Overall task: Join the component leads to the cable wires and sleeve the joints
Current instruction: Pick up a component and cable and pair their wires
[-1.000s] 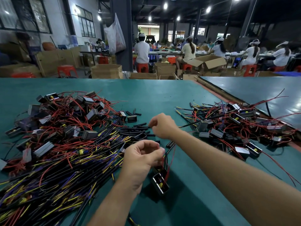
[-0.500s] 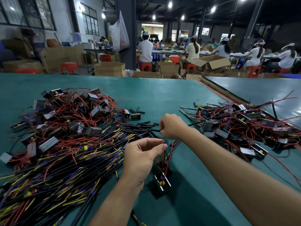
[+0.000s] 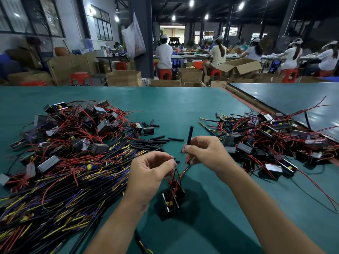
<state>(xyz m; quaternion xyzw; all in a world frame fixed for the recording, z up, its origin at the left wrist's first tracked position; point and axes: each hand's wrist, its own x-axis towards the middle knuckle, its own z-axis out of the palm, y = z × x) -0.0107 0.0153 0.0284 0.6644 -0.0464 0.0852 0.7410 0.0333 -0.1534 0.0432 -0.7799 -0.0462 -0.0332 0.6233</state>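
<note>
Two hands are working over the green table [image 3: 183, 103]. Your left hand [image 3: 149, 174] has its fingers curled and pinches the red leads [image 3: 171, 177], which rise from the black component [image 3: 172, 201] just below it. Your right hand [image 3: 208, 153] is closed in a pinch on a black sleeve [image 3: 189, 134] that stands upright above your fingertips. Loose sleeves [image 3: 157, 141] lie just beyond both hands. The cable wires [image 3: 64, 184] are heaped to your left, and a wired pile [image 3: 266, 138] sits to your right.

Cardboard boxes [image 3: 123, 77], red stools [image 3: 81, 76] (workers [image 3: 163, 55] seated)
</note>
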